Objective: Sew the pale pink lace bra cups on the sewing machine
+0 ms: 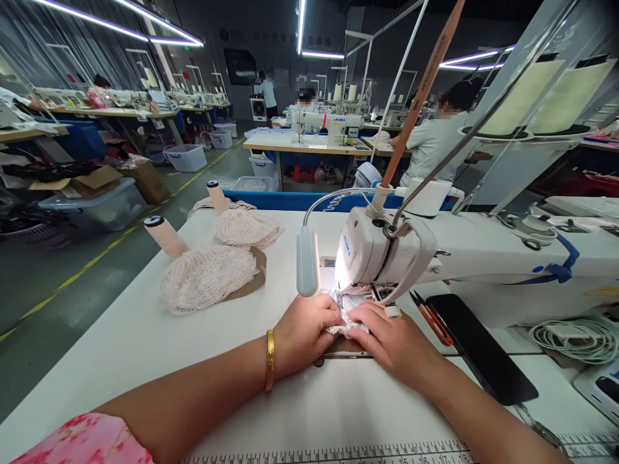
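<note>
A piece of white lace fabric (346,316) lies under the head of a white sewing machine (355,248). My left hand (307,325) pinches the fabric's left side, thumb and fingers together. From the right, my right hand (399,335) grips the same fabric between thumb and fingers, close to the presser foot. The needle itself is hidden by the machine head and the bright light. A grey lamp (307,261) on a bent metal neck hangs just above my left hand.
Cream lace pieces (207,277) and two thread cones (165,237) stand at the left. Right of the machine lie orange-handled thread snips (438,325), a black phone (481,348) and coiled white cord (575,340). A ruler strip (329,453) runs along the front edge. Co-workers sit farther back.
</note>
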{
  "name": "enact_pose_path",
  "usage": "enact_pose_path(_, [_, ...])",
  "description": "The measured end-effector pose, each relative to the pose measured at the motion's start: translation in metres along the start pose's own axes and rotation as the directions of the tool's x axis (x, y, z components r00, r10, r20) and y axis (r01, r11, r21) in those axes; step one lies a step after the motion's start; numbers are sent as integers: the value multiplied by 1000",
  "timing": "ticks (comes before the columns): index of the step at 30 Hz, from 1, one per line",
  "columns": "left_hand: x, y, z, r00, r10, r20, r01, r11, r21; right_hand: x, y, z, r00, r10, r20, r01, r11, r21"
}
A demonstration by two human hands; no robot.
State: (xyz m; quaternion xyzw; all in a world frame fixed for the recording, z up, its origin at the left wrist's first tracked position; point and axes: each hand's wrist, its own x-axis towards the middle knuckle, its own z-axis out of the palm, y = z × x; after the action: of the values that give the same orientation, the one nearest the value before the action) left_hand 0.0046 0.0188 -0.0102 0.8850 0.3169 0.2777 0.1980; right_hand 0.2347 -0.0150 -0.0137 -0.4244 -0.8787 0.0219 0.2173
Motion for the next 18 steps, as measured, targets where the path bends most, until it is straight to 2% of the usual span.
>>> enact_pose_path(2, [4, -1, -4, 994, -101, 52, 107, 985, -133, 1, -4, 0, 999, 26, 21, -28, 997, 71])
enact_pose_path(5, [10, -2, -9, 971, -204, 124, 229, 944, -237, 4, -10, 4, 996, 91, 1, -91, 989, 117])
enact_pose_path(8, [13, -5, -11, 963, -215, 161, 253, 928, -273, 6, -12, 8, 981, 194, -32, -185, 967, 176])
enact_pose_path(11, [13, -6, -12, 966, -196, 168, 236, 935, -266, 7, -11, 6, 975, 220, -40, -207, 955, 212])
enact_pose_path(14, [7, -5, -13, 982, -104, 159, 138, 965, -221, 7, -10, 1, 990, 129, -54, -116, 974, 194])
enact_pose_path(16, [0, -3, -14, 992, 26, 120, -9, 991, -133, 5, -11, -5, 1000, 1, -4, -1, 985, 175])
enact_pose_path(18, [-9, 1, -12, 986, 157, 64, -158, 987, 9, 3, -12, -11, 991, -107, 75, 94, 983, 158])
